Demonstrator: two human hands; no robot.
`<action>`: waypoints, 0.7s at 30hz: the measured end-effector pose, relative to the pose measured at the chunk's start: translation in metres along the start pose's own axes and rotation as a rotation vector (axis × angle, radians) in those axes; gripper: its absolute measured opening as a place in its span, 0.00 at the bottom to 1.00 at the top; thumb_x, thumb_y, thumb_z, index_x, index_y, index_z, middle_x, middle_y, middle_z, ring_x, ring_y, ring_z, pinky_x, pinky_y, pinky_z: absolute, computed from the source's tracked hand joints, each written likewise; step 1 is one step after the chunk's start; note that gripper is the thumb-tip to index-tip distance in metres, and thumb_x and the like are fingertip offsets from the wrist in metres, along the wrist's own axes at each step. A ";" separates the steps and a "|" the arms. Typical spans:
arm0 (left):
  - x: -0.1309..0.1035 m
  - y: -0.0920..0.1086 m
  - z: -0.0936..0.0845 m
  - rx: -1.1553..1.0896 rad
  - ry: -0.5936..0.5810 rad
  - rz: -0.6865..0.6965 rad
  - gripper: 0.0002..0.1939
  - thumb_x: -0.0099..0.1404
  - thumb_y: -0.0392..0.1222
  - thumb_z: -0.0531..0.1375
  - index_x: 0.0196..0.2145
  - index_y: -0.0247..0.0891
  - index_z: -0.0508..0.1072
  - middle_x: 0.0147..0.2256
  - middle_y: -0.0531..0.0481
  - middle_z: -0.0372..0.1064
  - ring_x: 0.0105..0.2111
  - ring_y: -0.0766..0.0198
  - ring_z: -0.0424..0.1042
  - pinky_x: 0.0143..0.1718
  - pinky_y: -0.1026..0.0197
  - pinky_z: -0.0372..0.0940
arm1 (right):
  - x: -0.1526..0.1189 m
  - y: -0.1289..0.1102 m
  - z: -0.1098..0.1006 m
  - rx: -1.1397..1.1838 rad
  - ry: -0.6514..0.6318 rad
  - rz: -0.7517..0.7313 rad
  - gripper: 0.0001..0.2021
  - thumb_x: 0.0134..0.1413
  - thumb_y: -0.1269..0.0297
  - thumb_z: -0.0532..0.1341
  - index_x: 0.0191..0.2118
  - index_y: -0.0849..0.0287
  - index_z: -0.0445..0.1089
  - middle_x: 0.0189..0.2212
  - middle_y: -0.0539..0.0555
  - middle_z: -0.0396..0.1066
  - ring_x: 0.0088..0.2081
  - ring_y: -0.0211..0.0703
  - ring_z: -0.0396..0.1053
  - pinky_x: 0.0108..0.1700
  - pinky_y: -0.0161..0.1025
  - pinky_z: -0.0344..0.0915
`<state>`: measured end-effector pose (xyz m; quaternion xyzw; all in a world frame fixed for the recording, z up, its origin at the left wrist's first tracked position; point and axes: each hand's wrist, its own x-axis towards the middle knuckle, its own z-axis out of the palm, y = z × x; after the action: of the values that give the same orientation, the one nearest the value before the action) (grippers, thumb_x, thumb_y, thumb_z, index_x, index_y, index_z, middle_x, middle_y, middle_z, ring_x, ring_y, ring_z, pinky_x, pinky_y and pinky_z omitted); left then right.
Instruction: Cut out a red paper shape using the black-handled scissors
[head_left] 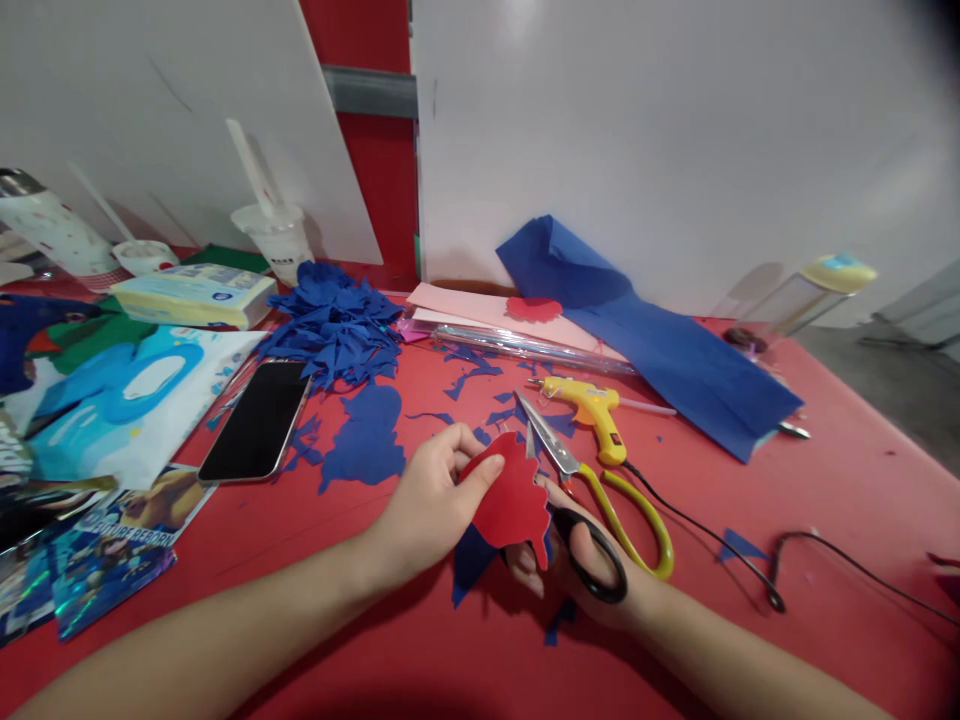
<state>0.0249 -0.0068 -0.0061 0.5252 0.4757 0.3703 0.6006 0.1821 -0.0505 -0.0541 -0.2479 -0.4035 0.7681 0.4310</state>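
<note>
Between thumb and fingers, my left hand (439,495) pinches a red paper cutout (510,500) with a wavy edge. A piece of blue paper (474,562) shows beneath it. My right hand (592,560) has its thumb through the black handle of a pair of scissors (611,590); their blades are mostly hidden behind the red cutout. Just beyond lies a second pair of scissors with yellow handles (664,545), its blades pointing away. Blue paper scraps (559,620) lie around both hands.
A yellow glue gun (592,405) with a black cord rests behind the scissors. A long blue paper sheet (675,350) leans at the back right. To the left are a phone (259,420), a blue scrap pile (334,325), a plastic cup (277,240) and a tissue pack (195,295).
</note>
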 end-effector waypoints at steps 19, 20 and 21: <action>-0.001 0.001 0.000 0.049 0.014 0.006 0.11 0.59 0.43 0.57 0.24 0.39 0.58 0.19 0.53 0.69 0.20 0.65 0.70 0.22 0.65 0.62 | 0.004 -0.002 0.002 0.116 -0.087 0.040 0.23 0.46 0.41 0.57 0.37 0.57 0.60 0.23 0.47 0.55 0.22 0.35 0.50 0.23 0.34 0.51; -0.001 0.001 0.001 0.060 0.024 0.007 0.11 0.58 0.43 0.57 0.24 0.39 0.58 0.19 0.54 0.69 0.20 0.65 0.70 0.22 0.65 0.62 | 0.004 -0.002 0.002 0.105 -0.079 0.040 0.22 0.46 0.41 0.57 0.36 0.57 0.60 0.23 0.47 0.55 0.21 0.34 0.49 0.23 0.34 0.51; -0.001 0.001 0.001 0.067 0.034 0.008 0.11 0.58 0.43 0.57 0.24 0.38 0.58 0.19 0.54 0.69 0.20 0.65 0.70 0.21 0.65 0.62 | 0.004 -0.001 0.002 0.092 -0.068 0.036 0.22 0.46 0.41 0.57 0.36 0.57 0.60 0.23 0.47 0.55 0.21 0.34 0.49 0.23 0.34 0.51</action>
<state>0.0256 -0.0079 -0.0053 0.5407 0.4959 0.3655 0.5729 0.1793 -0.0472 -0.0519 -0.2088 -0.3775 0.8015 0.4141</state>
